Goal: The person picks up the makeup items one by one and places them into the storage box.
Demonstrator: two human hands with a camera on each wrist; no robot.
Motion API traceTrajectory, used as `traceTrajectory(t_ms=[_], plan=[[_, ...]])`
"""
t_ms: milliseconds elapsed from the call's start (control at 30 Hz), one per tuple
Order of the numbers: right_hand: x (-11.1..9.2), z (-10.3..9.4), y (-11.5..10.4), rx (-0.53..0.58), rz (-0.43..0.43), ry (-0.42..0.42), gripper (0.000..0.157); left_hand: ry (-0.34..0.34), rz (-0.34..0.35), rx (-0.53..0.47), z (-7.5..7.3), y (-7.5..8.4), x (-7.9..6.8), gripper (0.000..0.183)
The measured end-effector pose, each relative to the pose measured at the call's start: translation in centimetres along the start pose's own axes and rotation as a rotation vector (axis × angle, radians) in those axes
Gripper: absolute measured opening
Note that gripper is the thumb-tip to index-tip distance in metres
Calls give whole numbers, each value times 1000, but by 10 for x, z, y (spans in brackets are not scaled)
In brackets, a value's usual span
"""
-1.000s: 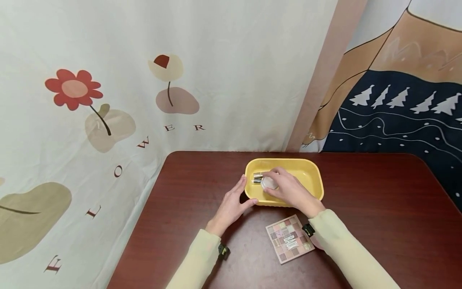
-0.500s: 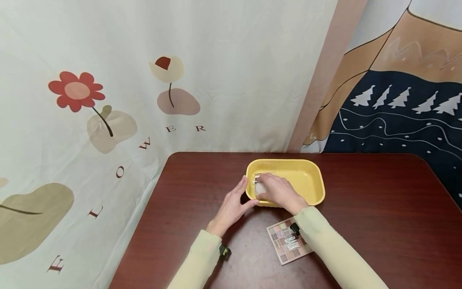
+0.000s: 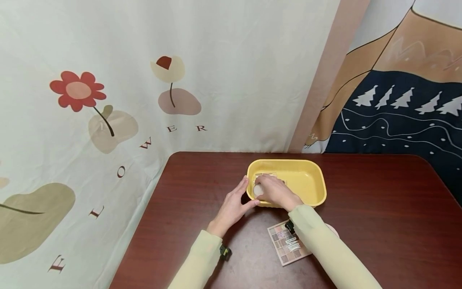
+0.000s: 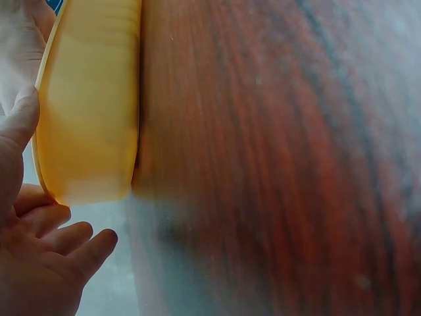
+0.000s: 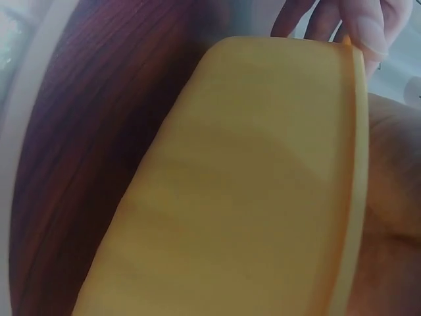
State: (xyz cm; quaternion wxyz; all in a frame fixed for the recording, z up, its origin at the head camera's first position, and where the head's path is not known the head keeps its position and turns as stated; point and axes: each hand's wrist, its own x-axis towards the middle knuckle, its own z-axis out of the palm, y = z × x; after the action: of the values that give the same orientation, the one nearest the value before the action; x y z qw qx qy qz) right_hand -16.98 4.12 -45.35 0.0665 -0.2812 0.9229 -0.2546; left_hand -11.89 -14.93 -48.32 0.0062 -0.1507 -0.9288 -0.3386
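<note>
A yellow plastic tub [image 3: 312,182] stands at the back of the table. My left hand [image 3: 231,205] grips its near left corner, the thumb [image 4: 23,118] at the front rim and the fingers round the left end. Inside the tub, my right hand [image 3: 277,191] holds a round whitish jar [image 3: 258,190] low at the left end. Behind those fingers lies a small clear-and-silver item [image 3: 266,175], mostly covered. In the right wrist view the tub's wall [image 5: 243,178] hides the jar and most of the hand.
A square makeup palette [image 3: 285,245] with coloured squares lies in front of the tub, partly under the right forearm. A pink round edge [image 3: 333,230] shows beyond the right sleeve. A printed curtain [image 3: 231,80] hangs behind the brown table [image 3: 379,224].
My right hand has moved left and slightly down inside the tub with the jar, covering more of the silver item. My left hand keeps its place at the corner.
</note>
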Motion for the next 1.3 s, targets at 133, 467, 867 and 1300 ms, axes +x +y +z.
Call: traceTrajectory(t_ms=[133, 467, 867, 1300], plan=[[1, -1, 0, -6, 4, -17, 44, -3, 0, -5, 0, 2, 1, 86], [-2, -8, 5, 35, -22, -33, 51, -5, -21, -24, -1, 5, 1, 87], [-35, -50, 4, 158, 85, 84, 49, -7, -37, -24, -3, 4, -1, 88], [-93, -74, 12, 182, 116, 293, 51, 7, -31, -13, 0, 4, -1, 89]])
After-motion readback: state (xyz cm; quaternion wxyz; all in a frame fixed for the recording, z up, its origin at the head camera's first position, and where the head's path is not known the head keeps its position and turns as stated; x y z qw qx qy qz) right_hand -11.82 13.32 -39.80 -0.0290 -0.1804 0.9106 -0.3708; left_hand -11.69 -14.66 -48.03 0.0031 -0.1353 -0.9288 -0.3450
